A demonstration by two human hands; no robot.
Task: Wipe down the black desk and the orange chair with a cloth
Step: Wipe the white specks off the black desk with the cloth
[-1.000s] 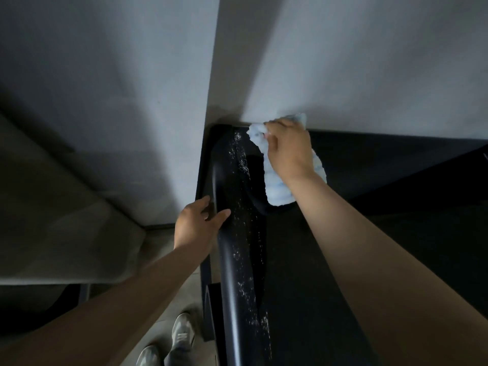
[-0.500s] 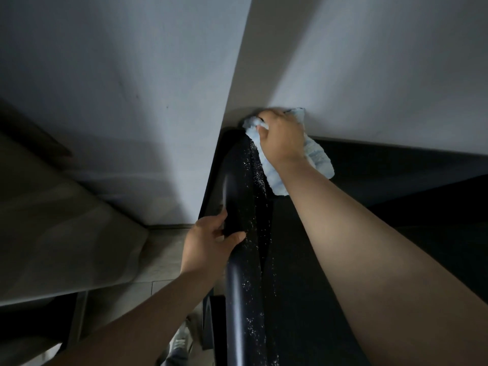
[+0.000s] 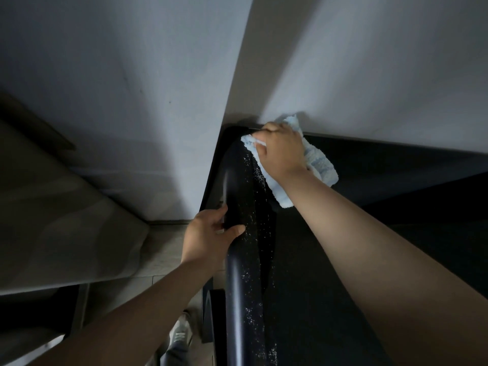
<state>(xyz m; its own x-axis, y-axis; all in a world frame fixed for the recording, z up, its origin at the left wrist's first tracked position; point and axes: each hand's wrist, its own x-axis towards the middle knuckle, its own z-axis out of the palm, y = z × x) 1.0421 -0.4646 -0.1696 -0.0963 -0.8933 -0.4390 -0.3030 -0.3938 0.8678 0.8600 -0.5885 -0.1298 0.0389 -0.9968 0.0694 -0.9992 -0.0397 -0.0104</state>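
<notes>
Cloth point(image 3: 320, 165), light blue and fluffy, sits bunched in the upper centre-right of the frame. It is in the far corner of the black desk point(image 3: 396, 165), where the dark top meets the pale grey wall point(image 3: 369, 62). The right hand point(image 3: 284, 151) is on top of it, fingers curled into the fabric and gripping it, knuckles toward the wall, pressing the cloth onto the desk top. Loose ends spill out below the wrist and to its right. The right forearm comes in long and straight from the lower right corner, running diagonally across the desk. Over to the left hand point(image 3: 208, 239), centre of the frame: it is clamped on the rounded black bar point(image 3: 237, 286) along the desk's left side. The thumb lies over the top of the bar and the fingers wrap round its outer face. That forearm rises from the bottom left. White specks point(image 3: 260, 233) are scattered along the bar, from the cloth down to the bottom edge. Beneath the left arm there are pale floor tiles point(image 3: 169, 249), and a grey shoe point(image 3: 181, 335) shows at bottom centre.
</notes>
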